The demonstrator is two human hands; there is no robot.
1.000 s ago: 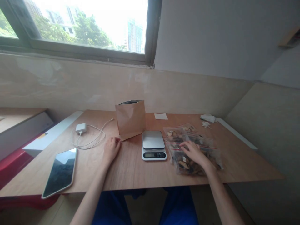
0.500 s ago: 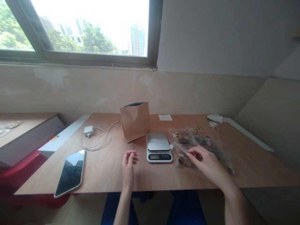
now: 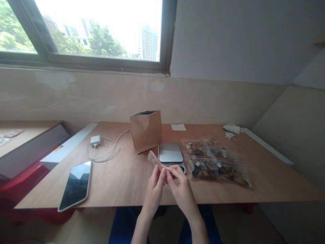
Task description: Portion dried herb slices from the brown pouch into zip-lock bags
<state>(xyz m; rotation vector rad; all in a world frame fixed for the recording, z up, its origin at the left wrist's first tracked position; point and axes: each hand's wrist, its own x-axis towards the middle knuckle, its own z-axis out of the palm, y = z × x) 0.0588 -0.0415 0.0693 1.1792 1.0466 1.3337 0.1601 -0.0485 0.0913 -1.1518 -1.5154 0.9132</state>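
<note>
My left hand [image 3: 155,181] and my right hand [image 3: 179,181] meet in front of the kitchen scale [image 3: 170,152], fingers pinched together on the top edge of a small clear zip bag [image 3: 153,158]. Most of that bag is hidden behind my fingers, and its contents are hard to make out. The scale's metal plate bears nothing, and my hands cover much of its display. Behind it to the left, a brown paper pouch [image 3: 146,132] stands upright with its top open. On the right lie several zip bags [image 3: 205,168] of dark and tan dried pieces.
A tablet [image 3: 76,185] lies near the front left edge. Beyond it are a white charger [image 3: 95,140] and its looped cable. A white paper [image 3: 178,127] lies at the back, with crumpled white items [image 3: 232,128] at the back right.
My right hand has lifted a zip bag off the pile on the right and brought it left to the scale. My left hand, loose before, has moved right and taken hold of the bag too.
</note>
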